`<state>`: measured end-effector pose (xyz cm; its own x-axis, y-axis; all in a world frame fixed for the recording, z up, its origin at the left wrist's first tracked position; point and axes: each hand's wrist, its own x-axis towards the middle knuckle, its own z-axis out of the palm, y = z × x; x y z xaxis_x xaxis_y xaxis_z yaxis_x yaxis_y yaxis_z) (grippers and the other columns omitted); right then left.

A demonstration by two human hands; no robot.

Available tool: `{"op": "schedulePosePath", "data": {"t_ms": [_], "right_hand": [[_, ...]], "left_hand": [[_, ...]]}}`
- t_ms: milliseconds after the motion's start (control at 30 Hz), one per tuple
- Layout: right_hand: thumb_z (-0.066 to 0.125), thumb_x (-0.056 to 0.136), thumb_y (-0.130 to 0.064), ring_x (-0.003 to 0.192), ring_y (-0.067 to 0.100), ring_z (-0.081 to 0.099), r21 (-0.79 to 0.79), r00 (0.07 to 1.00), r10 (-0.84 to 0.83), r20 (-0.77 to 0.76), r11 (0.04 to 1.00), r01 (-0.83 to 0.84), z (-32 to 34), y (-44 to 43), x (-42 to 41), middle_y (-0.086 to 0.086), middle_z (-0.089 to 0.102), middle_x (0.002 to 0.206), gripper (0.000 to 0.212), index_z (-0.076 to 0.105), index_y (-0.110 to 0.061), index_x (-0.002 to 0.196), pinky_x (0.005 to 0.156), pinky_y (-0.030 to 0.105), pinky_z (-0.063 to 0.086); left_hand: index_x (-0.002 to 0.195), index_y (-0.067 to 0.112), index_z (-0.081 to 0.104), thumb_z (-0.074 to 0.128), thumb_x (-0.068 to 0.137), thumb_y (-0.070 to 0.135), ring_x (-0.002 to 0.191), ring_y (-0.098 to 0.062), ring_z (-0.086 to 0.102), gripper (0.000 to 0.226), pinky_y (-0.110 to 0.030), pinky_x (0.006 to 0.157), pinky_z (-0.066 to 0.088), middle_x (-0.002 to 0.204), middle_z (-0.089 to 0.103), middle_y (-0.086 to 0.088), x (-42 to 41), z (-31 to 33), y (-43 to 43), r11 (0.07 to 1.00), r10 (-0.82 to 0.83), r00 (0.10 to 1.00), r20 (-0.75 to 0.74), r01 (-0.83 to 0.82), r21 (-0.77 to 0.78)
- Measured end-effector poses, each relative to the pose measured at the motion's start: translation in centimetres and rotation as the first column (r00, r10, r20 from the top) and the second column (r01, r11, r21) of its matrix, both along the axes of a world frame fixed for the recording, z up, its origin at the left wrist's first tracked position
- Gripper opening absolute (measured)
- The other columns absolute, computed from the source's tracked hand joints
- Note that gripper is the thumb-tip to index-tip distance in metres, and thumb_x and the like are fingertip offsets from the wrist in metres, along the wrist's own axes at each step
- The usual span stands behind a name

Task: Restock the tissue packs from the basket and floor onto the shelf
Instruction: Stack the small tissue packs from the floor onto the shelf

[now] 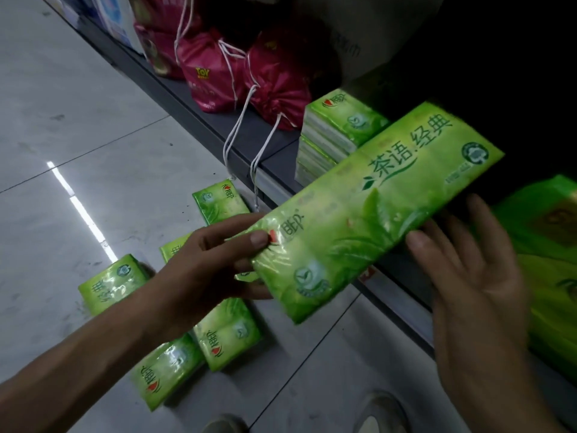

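Observation:
A long green tissue pack (374,207) is held slanted in front of the low dark shelf (274,157). My left hand (224,260) grips its near end, thumb on top and fingers beneath. My right hand (471,276) is spread with straight fingers, touching the pack's lower right edge. A stack of green tissue packs (337,132) stands on the shelf behind the held pack. More green packs (549,260) lie on the shelf at the right. Several green packs (228,335) lie on the floor below my left arm.
Red drawstring bags (218,76) stand on the shelf to the left of the stack, their white cords (237,132) hanging over the edge. The floor is grey tile (78,120). Shoe tips (381,410) show at the bottom edge.

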<state>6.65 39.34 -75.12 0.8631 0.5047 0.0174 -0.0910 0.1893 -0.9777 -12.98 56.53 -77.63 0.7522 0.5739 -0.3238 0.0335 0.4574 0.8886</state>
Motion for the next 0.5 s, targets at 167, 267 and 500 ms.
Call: {"op": "schedulePosePath", "data": {"t_ms": [167,267,500], "right_hand": [[0.076,0.072,-0.018,0.127,-0.010,0.057,-0.039,0.997,0.036,0.065,0.999,-0.034,0.3,-0.3,-0.7,-0.019,0.059,0.145,0.083,0.051,-0.032,0.150,0.084,0.010,0.055],[0.076,0.067,-0.034,0.117,-0.023,0.054,-0.069,0.992,0.066,0.103,0.996,-0.059,0.7,-0.1,-0.8,-0.030,0.053,0.146,0.089,0.047,-0.036,0.151,0.081,0.004,0.052],[0.083,0.074,-0.039,0.147,0.000,0.040,-0.192,0.936,0.172,0.306,0.975,-0.116,-0.5,0.7,0.5,-0.020,0.035,0.163,0.098,0.033,-0.043,0.158,0.111,0.032,0.048]], "left_hand": [[0.114,0.018,0.080,0.069,0.088,0.024,0.089,-0.025,0.079,0.028,-0.033,0.066,0.063,0.106,0.080,-0.011,4.3,1.8,-1.4,0.999,0.028,0.999,0.044,-0.029,0.020],[0.118,0.013,0.076,0.065,0.092,0.023,0.079,-0.018,0.078,0.030,-0.038,0.068,0.066,0.091,0.080,-0.004,6.7,2.2,-1.5,0.998,0.055,0.997,0.063,-0.056,0.017],[0.124,0.013,0.074,0.067,0.100,0.028,0.100,-0.027,0.078,0.029,-0.038,0.074,0.063,0.112,0.079,-0.011,11.8,2.6,-0.9,0.997,0.044,0.998,0.053,-0.047,0.053]]}}
